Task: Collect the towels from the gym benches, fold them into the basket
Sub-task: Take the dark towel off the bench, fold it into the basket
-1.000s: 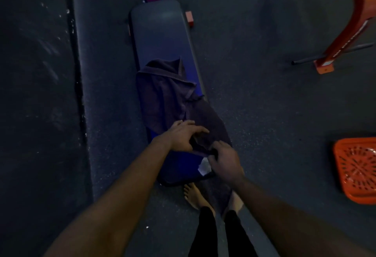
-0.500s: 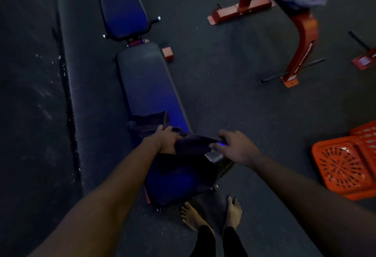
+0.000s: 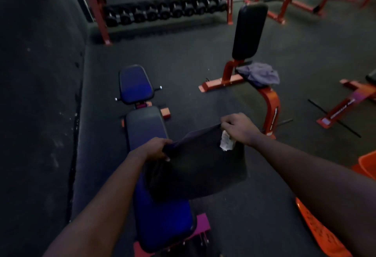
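Note:
A dark towel (image 3: 195,165) hangs stretched in the air above the blue bench (image 3: 160,212). My left hand (image 3: 156,148) grips its left top corner. The right top corner, with a white tag (image 3: 226,144), is pinched in my right hand (image 3: 240,127). A second, grey-purple towel (image 3: 259,74) lies crumpled on the seat of an orange-framed bench (image 3: 270,102) at the right. The orange basket (image 3: 317,228) shows partly at the lower right, behind my right forearm.
A dumbbell rack (image 3: 162,6) lines the far wall. An upright black back pad (image 3: 249,31) stands on the orange bench. More orange frames (image 3: 341,108) and a thin black bar (image 3: 333,118) lie on the floor at the right. A dark wall runs along the left.
Both hands have lifted the dark towel off the blue bench and spread it between them. My head has tilted up, bringing the dumbbell rack and far benches into view.

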Demonstrator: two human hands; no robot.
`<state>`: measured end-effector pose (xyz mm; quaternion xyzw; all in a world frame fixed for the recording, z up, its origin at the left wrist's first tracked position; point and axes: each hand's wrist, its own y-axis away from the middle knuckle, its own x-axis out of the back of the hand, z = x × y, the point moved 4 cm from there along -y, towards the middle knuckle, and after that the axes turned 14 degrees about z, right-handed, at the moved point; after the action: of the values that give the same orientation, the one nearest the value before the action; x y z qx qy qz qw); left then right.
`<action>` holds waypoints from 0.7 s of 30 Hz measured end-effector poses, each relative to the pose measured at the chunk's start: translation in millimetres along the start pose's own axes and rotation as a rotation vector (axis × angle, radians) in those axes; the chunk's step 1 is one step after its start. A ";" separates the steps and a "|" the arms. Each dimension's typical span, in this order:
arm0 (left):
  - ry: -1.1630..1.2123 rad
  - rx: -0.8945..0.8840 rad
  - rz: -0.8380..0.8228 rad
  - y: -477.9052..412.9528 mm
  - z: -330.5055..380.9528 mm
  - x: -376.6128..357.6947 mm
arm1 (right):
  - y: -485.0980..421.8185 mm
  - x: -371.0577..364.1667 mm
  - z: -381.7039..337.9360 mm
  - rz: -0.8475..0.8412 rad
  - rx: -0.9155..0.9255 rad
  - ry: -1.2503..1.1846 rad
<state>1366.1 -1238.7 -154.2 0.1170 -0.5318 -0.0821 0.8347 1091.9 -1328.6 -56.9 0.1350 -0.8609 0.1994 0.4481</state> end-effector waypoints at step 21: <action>-0.187 -0.074 0.578 47.9 96.1 191.6 | -36.1 208.2 -8.5 0.393 0.007 0.267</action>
<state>1360.2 -1253.2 64.8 -0.0778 -0.6141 0.1292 0.7747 995.8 -1367.8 127.4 -0.0613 -0.8031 0.3018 0.5101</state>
